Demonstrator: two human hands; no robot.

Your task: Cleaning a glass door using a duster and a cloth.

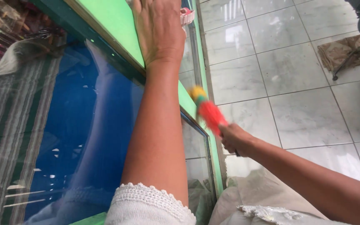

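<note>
1. The glass-topped display case with a green-painted frame (pixel 117 25) is my landmark; its big top pane fills the left of the view, mirroring blue and a pale striped cloth.
2. At the far left corner, beyond the case's dark edge, lies a heap of dark patterned fabric (pixel 5 25), blurred and hard to tell further.
3. My left hand (pixel 157 29) lies flat on the green frame strip at the far side of the case, palm down, holding nothing; the fingertips run out of the top of the view. My forearm stretches over the glass, with a white lace-edged sleeve cuff (pixel 146 204) at the bottom.
4. Just beyond my left hand, at the case's right edge, sits a small pink and white object (pixel 187 16); I cannot tell what it is.
5. The small feather duster with a red and yellow head (pixel 207 110) is at the right edge of the case, its blurred tip against the green frame strip above the case's vertical front glass.
6. My right hand (pixel 234 139) is closed tight around the duster's handle, just to the right of the case's front.
7. Right of the case is the pale grey marble-tiled floor (pixel 296 83).
8. Well away from the case, at the upper right, a brown crumpled cloth (pixel 346 52) lies on the floor with a thin dark stick across it.
</note>
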